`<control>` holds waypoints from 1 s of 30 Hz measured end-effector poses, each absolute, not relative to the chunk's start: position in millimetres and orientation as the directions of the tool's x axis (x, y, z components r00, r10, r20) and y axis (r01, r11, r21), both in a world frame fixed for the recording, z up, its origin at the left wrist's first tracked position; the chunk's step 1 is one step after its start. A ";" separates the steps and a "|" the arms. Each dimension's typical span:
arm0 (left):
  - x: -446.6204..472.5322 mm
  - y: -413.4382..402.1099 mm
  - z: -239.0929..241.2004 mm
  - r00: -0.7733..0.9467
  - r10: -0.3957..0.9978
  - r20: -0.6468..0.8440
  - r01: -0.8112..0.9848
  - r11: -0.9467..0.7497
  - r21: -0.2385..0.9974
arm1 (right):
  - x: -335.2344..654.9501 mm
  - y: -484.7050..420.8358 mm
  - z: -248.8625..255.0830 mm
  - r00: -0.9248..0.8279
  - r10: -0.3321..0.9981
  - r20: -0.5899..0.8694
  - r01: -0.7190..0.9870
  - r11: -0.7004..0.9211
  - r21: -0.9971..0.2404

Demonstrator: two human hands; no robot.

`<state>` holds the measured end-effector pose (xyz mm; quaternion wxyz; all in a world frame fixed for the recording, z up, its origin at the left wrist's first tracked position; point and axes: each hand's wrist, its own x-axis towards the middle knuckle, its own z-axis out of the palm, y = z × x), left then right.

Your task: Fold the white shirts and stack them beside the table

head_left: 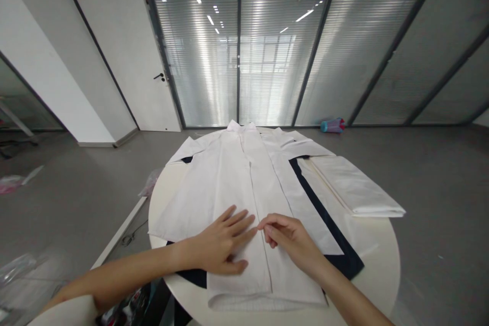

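Round white table, big. White shirt spread flat on top, collar at far end, hem at near edge. Long way of shirt runs straight away from body, along front opening strip. Dark cloth peeking out under shirt, right side. Folded white cloth right of shirt, just beside it. Left hand flat on shirt, fingers spread, holding nothing, left of strip. Right hand fingers curled, tips pinching strip edge near hem. Right hand closer to strip. Both hands nearly touching.

Left hand lies flat, fingers spread; right hand pinches (fingertips together), forearms reaching forward.
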<state>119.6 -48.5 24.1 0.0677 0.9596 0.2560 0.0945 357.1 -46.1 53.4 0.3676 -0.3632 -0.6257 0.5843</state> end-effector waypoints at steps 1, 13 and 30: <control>122.1 -51.3 25.4 0.863 0.484 0.144 0.456 -0.870 0.186 | 357.1 -45.7 52.8 -0.461 0.886 0.042 0.019 0.057 -0.998; 140.8 37.7 43.5 0.784 0.582 0.218 0.494 -0.797 0.348 | 354.9 -47.7 51.4 -0.411 0.904 0.117 0.256 0.238 -0.937; 130.9 228.8 21.0 0.293 0.922 0.253 0.862 -0.369 0.348 | 356.2 -49.7 44.1 -0.578 0.816 -0.015 0.498 0.338 -0.798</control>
